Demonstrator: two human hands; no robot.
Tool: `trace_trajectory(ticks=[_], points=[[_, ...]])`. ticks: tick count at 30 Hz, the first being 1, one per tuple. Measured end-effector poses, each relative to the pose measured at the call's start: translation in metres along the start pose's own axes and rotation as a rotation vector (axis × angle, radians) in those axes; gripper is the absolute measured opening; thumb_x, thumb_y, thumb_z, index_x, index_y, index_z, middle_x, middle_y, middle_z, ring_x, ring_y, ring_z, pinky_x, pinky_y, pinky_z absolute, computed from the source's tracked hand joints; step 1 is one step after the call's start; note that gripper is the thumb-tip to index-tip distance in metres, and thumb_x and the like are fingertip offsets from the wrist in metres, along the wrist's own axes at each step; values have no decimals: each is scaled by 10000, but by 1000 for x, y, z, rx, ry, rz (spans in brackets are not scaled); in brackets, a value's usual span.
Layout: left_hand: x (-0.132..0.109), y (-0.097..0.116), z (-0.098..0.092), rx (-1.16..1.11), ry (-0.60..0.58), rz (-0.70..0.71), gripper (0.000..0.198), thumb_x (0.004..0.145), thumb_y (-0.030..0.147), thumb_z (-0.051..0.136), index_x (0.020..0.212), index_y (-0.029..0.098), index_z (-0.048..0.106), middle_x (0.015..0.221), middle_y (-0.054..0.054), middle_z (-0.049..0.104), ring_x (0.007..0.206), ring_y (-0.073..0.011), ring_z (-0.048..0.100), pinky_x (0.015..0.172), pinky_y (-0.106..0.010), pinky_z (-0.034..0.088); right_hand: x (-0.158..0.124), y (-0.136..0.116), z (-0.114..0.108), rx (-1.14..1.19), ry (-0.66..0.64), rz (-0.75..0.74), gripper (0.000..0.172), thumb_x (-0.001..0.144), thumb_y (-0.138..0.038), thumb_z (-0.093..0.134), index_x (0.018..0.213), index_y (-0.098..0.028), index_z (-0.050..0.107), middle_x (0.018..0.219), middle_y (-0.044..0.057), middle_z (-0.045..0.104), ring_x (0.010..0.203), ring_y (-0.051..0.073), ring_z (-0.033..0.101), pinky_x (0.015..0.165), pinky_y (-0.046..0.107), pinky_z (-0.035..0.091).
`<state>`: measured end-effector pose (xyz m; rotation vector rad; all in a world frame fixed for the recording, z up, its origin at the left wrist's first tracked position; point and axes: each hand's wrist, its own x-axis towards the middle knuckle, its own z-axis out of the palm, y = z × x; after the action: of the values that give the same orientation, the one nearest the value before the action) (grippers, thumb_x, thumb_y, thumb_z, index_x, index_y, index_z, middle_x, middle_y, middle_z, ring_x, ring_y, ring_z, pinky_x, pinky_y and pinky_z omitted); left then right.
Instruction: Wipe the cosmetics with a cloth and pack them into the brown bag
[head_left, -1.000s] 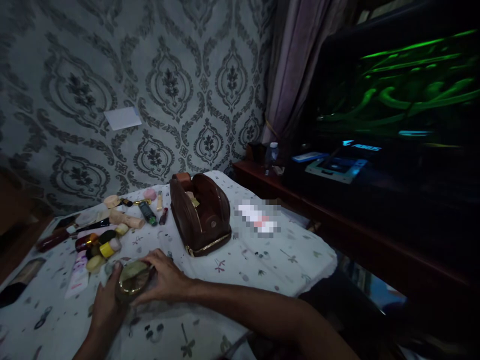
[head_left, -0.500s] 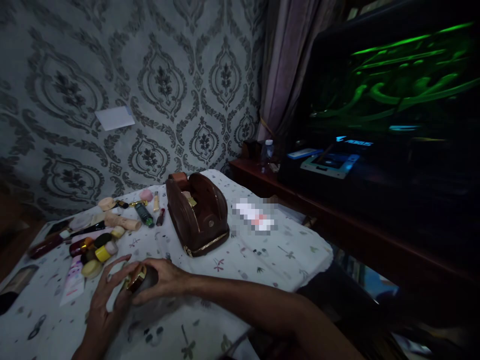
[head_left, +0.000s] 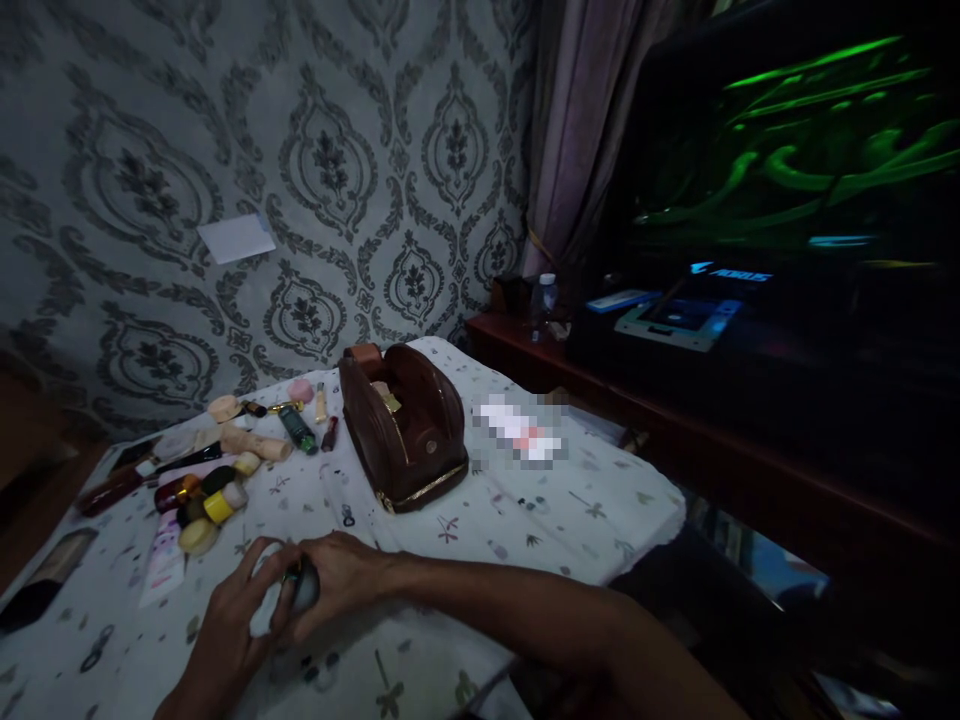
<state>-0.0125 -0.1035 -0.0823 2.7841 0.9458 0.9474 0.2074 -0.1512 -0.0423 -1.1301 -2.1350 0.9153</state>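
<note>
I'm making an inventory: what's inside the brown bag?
Inside the open brown bag, a small yellowish item shows, with something paler beside it; I can't tell what either is. The bag's walls and the shadow hide the bottom and anything lying there.

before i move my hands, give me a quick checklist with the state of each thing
1. Left hand and right hand both on the held item: ok.
2. Held item closed: cannot tell, the hands hide much of it.
3. Brown bag upright on the printed cloth: ok.
4. Bag's top open: ok.
5. Whole inside of the bag visible: not ok, its walls hide part.
6. Pixelated patch beside the bag identified: cannot tell.
</note>
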Motion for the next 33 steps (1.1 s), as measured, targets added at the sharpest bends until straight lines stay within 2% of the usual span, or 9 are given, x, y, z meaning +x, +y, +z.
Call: trace_trajectory(ticks=[3, 7, 10, 12, 16, 19, 24, 30, 33], points=[[0, 1, 0, 45, 10, -1, 425, 885, 552, 476, 1102, 265, 702, 1206, -110, 681, 1050, -273, 681, 818, -323, 566, -1, -2, 2, -69, 4, 12, 664, 605, -503, 822, 1183, -238, 631, 983, 2, 707, 894, 212, 670, 732, 275, 494], [2, 6, -3, 96, 15, -1, 422, 869, 557, 464, 1066, 270, 704, 1154, -101, 699, 1003, -272, 694, 758, -322, 574, -5, -10, 3, -153, 37, 16, 591, 636, -531, 783, 1101, -202, 626, 991, 34, 705, 910, 238, 678, 734, 306, 514], [10, 16, -4, 148, 61, 6, 424, 876, 536, 437, 1058, 253, 695, 1119, -103, 705, 941, -257, 707, 685, -301, 569, -8, -14, 6, -261, 103, 92, 742, 612, -583, 774, 1159, -126, 567, 1080, 129, 673, 950, 304, 666, 796, 410, 529], [17, 25, -5, 162, 57, -21, 387, 893, 495, 431, 1036, 240, 685, 1099, -94, 704, 915, -241, 707, 684, -292, 564, -7, -14, 8, -295, 142, 127, 785, 614, -583, 769, 1187, -103, 531, 1108, 163, 651, 966, 334, 659, 822, 470, 526], [28, 37, -8, 112, 20, -100, 346, 903, 483, 454, 994, 234, 675, 1058, -73, 711, 987, -254, 687, 795, -324, 565, -5, -9, 11, -272, 175, 154, 767, 605, -583, 773, 1170, -133, 518, 1114, 151, 636, 985, 361, 649, 825, 513, 517], [32, 38, -14, 30, -4, -106, 400, 884, 521, 484, 1096, 239, 673, 1110, -73, 713, 1095, -285, 653, 895, -371, 550, -4, -5, 9, -250, 201, 164, 773, 609, -588, 769, 1188, -143, 514, 1132, 147, 629, 1004, 361, 644, 831, 516, 514], [39, 38, -32, -171, -211, -131, 482, 877, 480, 537, 1311, 278, 593, 1295, -76, 643, 1225, -277, 591, 988, -383, 515, -4, -1, 4, -186, 253, 211, 733, 608, -563, 776, 1187, -182, 538, 1160, 115, 631, 1033, 335, 627, 859, 480, 498], [37, 29, -32, -268, -215, -312, 503, 806, 552, 598, 1207, 251, 648, 1249, -84, 679, 1183, -320, 614, 1004, -444, 500, -4, -1, 6, -214, 241, 170, 669, 626, -581, 775, 1126, -199, 548, 1101, 90, 622, 963, 302, 617, 810, 457, 490], [34, 27, -29, -320, -228, -348, 518, 797, 554, 604, 1194, 223, 643, 1224, -106, 689, 1111, -324, 647, 977, -445, 510, -5, -1, 7, -235, 229, 154, 648, 636, -598, 768, 1095, -200, 543, 1078, 80, 610, 933, 293, 613, 797, 457, 489]])
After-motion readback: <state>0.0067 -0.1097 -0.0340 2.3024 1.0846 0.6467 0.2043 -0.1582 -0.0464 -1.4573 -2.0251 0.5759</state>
